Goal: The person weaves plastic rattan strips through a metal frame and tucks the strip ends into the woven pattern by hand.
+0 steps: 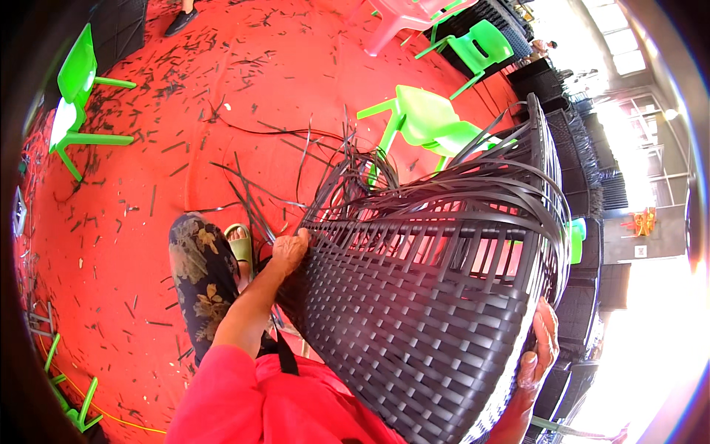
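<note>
A large black woven rattan-style furniture piece (414, 325) leans across my lap. Its near part is tightly woven from flat plastic strips; towards the far edge the lattice is more open. Long loose black strips (458, 196) arch over the far edge and trail off to the left. My left hand (290, 251) is closed at the piece's left corner; its fingertips are partly hidden, so a strip inside them cannot be made out. Along the right edge, my right hand (544, 344) grips the side, thumb towards me and fingers around the outside.
Green plastic chairs stand ahead (429, 122), at the far right (481, 48) and on the left (78, 103). A pink stool (396, 22) is at the back. Strip offcuts litter the red floor (159, 244). Stacked black woven pieces (573, 148) line the right. Another person's shoe (181, 22) shows far left.
</note>
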{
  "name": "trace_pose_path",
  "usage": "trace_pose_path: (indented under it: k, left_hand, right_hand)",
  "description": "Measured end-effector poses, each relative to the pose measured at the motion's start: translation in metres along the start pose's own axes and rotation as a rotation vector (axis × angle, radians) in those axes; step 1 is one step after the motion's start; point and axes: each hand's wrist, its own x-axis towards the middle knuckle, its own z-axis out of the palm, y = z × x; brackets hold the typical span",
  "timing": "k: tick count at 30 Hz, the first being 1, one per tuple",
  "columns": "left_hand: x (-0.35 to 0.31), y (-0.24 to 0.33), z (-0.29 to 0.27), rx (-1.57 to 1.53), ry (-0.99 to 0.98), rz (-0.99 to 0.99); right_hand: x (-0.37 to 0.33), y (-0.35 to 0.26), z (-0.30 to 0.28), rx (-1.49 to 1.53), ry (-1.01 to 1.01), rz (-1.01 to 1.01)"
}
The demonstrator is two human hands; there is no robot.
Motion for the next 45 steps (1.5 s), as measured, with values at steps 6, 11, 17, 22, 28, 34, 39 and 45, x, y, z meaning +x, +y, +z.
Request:
trace_pose_path:
  k: [6,11,17,22,28,34,39,45]
  left_hand:
    - [-0.004,-0.002,0.003,0.071,-0.101,0.064]
    - [-0.002,-0.028,0.024,0.212,-0.092,0.011]
    - [-0.02,0.032,-0.148,-0.123,0.123,0.171]
    - [-0.073,0.138,-0.266,-1.072,0.383,0.678]
    - [-0.109,0.164,-0.28,-1.019,0.353,0.726]
    - [-0.099,0.149,-0.262,-0.976,0.428,0.589]
    - [-0.11,0.125,-0.252,-1.127,0.193,0.639]
    - [-0.128,0.135,-0.336,-0.863,0.419,0.702]
  right_hand:
    - [0.015,-0.02,0.001,-0.117,0.021,-0.058]
    - [0.035,-0.033,0.011,-0.074,-0.055,-0.14]
    - [0.041,-0.039,0.01,-0.126,-0.062,-0.228]
    - [0.04,-0.034,0.013,-0.075,-0.025,-0.229]
    - [0.041,-0.045,0.012,-0.121,-0.008,-0.253]
    - [0.049,-0.059,0.014,-0.085,0.051,-0.202]
    - [0.054,-0.067,0.021,0.062,0.152,-0.178]
    - [0.069,-0.084,0.036,0.146,0.244,-0.244]
